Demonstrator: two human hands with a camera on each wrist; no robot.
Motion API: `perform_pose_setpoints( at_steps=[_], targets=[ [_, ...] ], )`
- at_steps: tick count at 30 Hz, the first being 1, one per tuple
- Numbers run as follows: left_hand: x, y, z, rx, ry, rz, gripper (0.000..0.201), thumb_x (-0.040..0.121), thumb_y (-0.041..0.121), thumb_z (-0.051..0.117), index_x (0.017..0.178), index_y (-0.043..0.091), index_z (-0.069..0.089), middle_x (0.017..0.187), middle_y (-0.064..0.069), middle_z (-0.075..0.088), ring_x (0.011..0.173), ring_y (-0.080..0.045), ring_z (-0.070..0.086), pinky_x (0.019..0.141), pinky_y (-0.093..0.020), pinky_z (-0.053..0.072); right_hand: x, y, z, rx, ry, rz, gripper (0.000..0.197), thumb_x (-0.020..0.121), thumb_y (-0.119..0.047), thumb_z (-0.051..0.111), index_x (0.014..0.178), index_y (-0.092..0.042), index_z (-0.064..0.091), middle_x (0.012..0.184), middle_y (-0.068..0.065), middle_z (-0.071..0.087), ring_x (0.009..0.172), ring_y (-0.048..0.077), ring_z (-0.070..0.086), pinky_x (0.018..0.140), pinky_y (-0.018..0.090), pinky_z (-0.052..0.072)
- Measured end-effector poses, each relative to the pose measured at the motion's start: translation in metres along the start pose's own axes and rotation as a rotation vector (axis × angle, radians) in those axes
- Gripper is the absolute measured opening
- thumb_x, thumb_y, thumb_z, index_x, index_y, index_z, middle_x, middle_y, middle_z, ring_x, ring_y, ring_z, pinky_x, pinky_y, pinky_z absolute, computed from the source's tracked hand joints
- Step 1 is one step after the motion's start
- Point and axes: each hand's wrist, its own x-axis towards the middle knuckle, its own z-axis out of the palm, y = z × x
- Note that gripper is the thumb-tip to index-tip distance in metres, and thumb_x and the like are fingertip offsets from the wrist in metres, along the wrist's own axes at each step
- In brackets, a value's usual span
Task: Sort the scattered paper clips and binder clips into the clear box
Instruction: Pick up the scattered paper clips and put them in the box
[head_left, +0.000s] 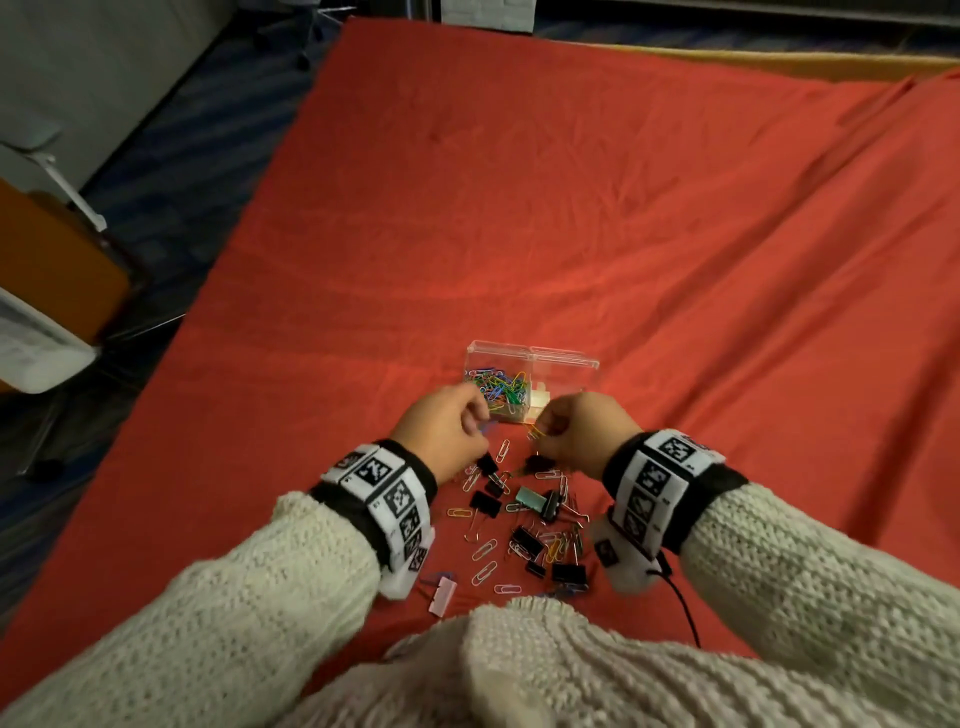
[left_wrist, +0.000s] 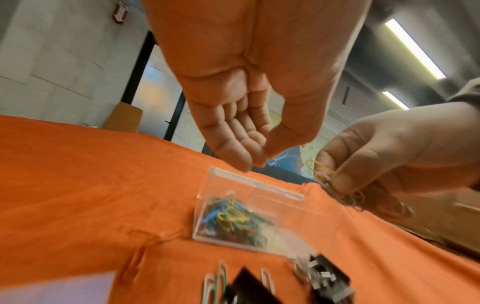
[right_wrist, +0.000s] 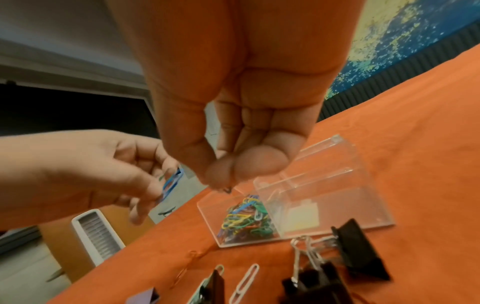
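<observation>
The clear box (head_left: 498, 347) stands on the red cloth just beyond both hands. Its left compartment holds a heap of coloured paper clips (head_left: 501, 389); the right one holds something pale. My left hand (head_left: 480, 422) hovers at the box's near left corner and pinches a blue paper clip (right_wrist: 171, 183) between thumb and fingers. My right hand (head_left: 543, 430), near the box's front, pinches a bunch of paper clips (left_wrist: 335, 185), one of them yellow. Scattered black binder clips (head_left: 485, 503), a teal binder clip (head_left: 530, 498), a pink one (head_left: 441, 592) and loose white paper clips (head_left: 483, 571) lie between my wrists.
The red cloth (head_left: 571, 208) covers the whole table, with wide bare room beyond the box and to both sides. The table's left edge drops to a dark floor with an orange chair (head_left: 52, 260). A black cable (head_left: 685, 613) trails from my right wristband.
</observation>
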Motion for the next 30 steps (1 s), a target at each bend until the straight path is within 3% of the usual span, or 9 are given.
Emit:
perform_pose_setpoints(
  at_steps=[5,8,11,13,16,20,23,26,30],
  targets=[
    [0.028,0.012,-0.010,-0.073,0.177,-0.042,0.021,0.066,0.003,0.063,0.074,0.021,0.056,0.064,0.006,0.055,0.057,-0.012,0.049,0.056,-0.024,0.039,0.031,-0.018,0.000,0.073,0.102,0.024,0.005,0.076,-0.018,0.067,0.078,-0.015,0.064,0.073,0.002,0.062,0.067,0.016,0.056,0.063,0.024,0.043],
    [0.036,0.011,-0.006,-0.101,0.216,-0.061,0.020,0.068,0.001,0.062,0.074,0.020,0.057,0.067,0.002,0.057,0.059,-0.015,0.050,0.059,-0.027,0.043,0.041,-0.025,0.000,0.066,0.152,0.011,0.014,0.076,-0.015,0.063,0.066,-0.016,0.055,0.072,0.005,0.059,0.069,0.019,0.053,0.058,0.024,0.038],
    [0.040,0.006,-0.002,-0.115,0.218,-0.088,0.018,0.074,0.003,0.064,0.080,0.020,0.062,0.068,0.000,0.061,0.060,-0.015,0.053,0.062,-0.027,0.046,0.042,-0.026,0.000,0.135,0.184,-0.009,0.007,0.079,-0.018,0.066,0.081,-0.012,0.063,0.087,0.011,0.070,0.082,0.026,0.065,0.074,0.032,0.051],
    [0.039,0.001,0.001,-0.110,0.201,-0.122,0.017,0.077,0.004,0.063,0.083,0.021,0.064,0.069,0.001,0.063,0.061,-0.013,0.055,0.061,-0.024,0.045,0.042,-0.020,0.001,0.147,0.157,-0.024,0.027,0.079,-0.020,0.068,0.105,-0.012,0.066,0.105,0.007,0.070,0.096,0.024,0.065,0.086,0.031,0.049],
    [0.029,-0.006,0.004,-0.113,0.192,-0.142,0.011,0.078,0.009,0.067,0.079,0.020,0.066,0.071,0.001,0.066,0.067,-0.017,0.063,0.064,-0.026,0.050,0.032,-0.010,0.003,0.135,0.139,-0.057,0.034,0.080,-0.021,0.067,0.114,-0.021,0.063,0.110,-0.003,0.070,0.094,0.014,0.064,0.084,0.022,0.046],
    [0.001,-0.008,0.008,0.054,-0.091,-0.081,0.003,0.080,0.017,0.068,0.083,0.019,0.069,0.080,0.005,0.066,0.072,-0.008,0.056,0.058,-0.017,0.039,0.008,0.013,0.007,0.094,0.068,-0.075,0.024,0.085,-0.017,0.061,0.108,-0.022,0.065,0.103,-0.003,0.070,0.083,0.010,0.062,0.076,0.020,0.047],
    [-0.022,-0.012,0.019,0.211,-0.323,-0.012,0.011,0.080,0.022,0.068,0.090,0.018,0.071,0.096,0.002,0.068,0.083,-0.009,0.057,0.074,-0.021,0.045,-0.011,0.036,0.013,-0.010,-0.025,-0.053,0.021,0.084,-0.019,0.060,0.104,-0.023,0.067,0.103,-0.001,0.071,0.082,0.007,0.058,0.075,0.018,0.042],
    [-0.039,-0.016,0.036,0.324,-0.417,0.013,0.019,0.079,0.029,0.068,0.095,0.018,0.068,0.103,0.001,0.064,0.091,-0.014,0.060,0.081,-0.025,0.046,-0.032,0.057,0.020,-0.076,-0.085,-0.040,0.020,0.084,-0.019,0.058,0.102,-0.020,0.068,0.098,0.000,0.072,0.086,0.012,0.062,0.073,0.015,0.038],
    [-0.055,-0.023,0.058,0.406,-0.452,0.017,0.039,0.072,0.034,0.075,0.105,0.023,0.058,0.110,0.004,0.052,0.099,-0.017,0.056,0.084,-0.033,0.049,-0.053,0.081,0.022,-0.180,-0.165,0.068,0.024,0.079,-0.022,0.064,0.103,-0.021,0.066,0.094,-0.003,0.065,0.090,0.015,0.061,0.076,0.020,0.042]
  ],
)
